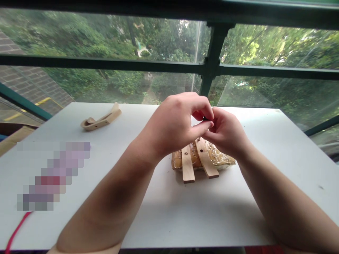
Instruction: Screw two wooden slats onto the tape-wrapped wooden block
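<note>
My left hand (180, 121) and my right hand (227, 129) meet above the middle of the table, fingertips pinched together. Between the left thumb and forefinger shows a bit of a small dark piece (205, 118); its kind is hidden. The right fingers are closed against the same spot, and what they grip cannot be seen. Below the hands, a left wooden piece (188, 165) and a right wooden piece (208, 162), each with a hole, rest on a golden-brown packet in clear wrap (221, 152). My hands cover their far ends.
A curved, slotted wooden piece (102, 120) lies at the back left of the white table (159, 218). A blurred-out purplish object (57, 176) with a red strap (17, 231) lies at the left. Green-framed windows (127, 65) stand behind the table.
</note>
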Tool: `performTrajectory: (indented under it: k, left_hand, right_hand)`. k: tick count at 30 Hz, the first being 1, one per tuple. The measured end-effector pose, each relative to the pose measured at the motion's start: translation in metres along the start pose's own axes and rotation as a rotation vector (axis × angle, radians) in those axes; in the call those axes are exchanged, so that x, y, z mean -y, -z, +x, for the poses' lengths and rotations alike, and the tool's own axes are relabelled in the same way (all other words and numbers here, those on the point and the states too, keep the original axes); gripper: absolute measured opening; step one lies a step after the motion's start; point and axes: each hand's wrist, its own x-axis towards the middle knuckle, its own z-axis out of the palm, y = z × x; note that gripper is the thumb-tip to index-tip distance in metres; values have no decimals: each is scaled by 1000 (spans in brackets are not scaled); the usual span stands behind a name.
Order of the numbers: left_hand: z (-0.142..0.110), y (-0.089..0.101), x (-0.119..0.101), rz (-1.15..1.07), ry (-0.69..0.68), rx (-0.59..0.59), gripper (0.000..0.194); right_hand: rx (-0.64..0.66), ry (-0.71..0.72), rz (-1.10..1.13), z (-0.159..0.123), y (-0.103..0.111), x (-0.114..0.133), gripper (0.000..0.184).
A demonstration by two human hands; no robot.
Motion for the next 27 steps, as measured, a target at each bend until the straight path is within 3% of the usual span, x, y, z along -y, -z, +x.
performTrajectory:
  k: [4, 9, 11, 18, 22, 27]
  left_hand:
    - [-1, 4, -1, -16, -15, 14, 12]
    - [-1, 7, 3, -75, -30, -13, 14]
    - [-1, 8, 5, -84, -16, -6, 14]
    - [-3, 10, 3, -53, 6, 40, 19]
    - [-3, 11, 1, -58, -1, 45, 23]
    - [-1, 6, 2, -61, 8, 37, 14]
  right_hand:
    - [22, 41, 49, 0, -1, -1, 17]
    - [258, 72, 410, 1, 7, -4, 7]
    - [288, 74, 469, 2, 11, -5, 11]
    - [230, 118, 150, 2, 14, -3, 20]
    - [138, 61, 123, 1, 7, -3, 9]
    - [52, -12, 128, 2, 2, -8, 21]
